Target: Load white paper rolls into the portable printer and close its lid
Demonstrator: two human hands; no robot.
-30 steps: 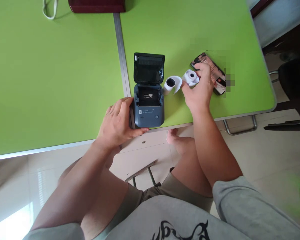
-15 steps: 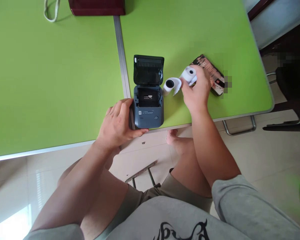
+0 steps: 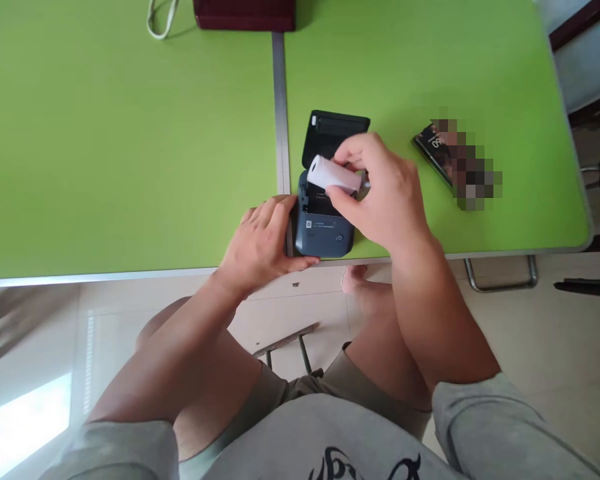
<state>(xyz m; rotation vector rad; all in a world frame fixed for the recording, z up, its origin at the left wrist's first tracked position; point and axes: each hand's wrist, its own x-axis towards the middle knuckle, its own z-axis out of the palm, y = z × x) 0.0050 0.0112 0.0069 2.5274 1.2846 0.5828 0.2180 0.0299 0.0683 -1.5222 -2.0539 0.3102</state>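
Note:
A small dark grey printer (image 3: 320, 230) sits near the front edge of the green table (image 3: 130, 153), its lid (image 3: 330, 130) standing open. My left hand (image 3: 263, 243) grips the printer's left side and front corner. My right hand (image 3: 380, 197) pinches a white paper roll (image 3: 333, 175) and holds it lying sideways just over the printer's open paper bay. A second roll seen earlier is hidden behind my right hand or out of sight.
A phone (image 3: 443, 157), partly blurred, lies on the table to the right. A dark red box (image 3: 245, 13) and a white cord loop (image 3: 163, 20) sit at the far edge. A metal seam (image 3: 280, 100) joins two tabletops. My knees are below the table edge.
My right hand lifted a paper roll from beside the phone and carried it left to above the printer's open bay. The left hand kept its grip on the printer.

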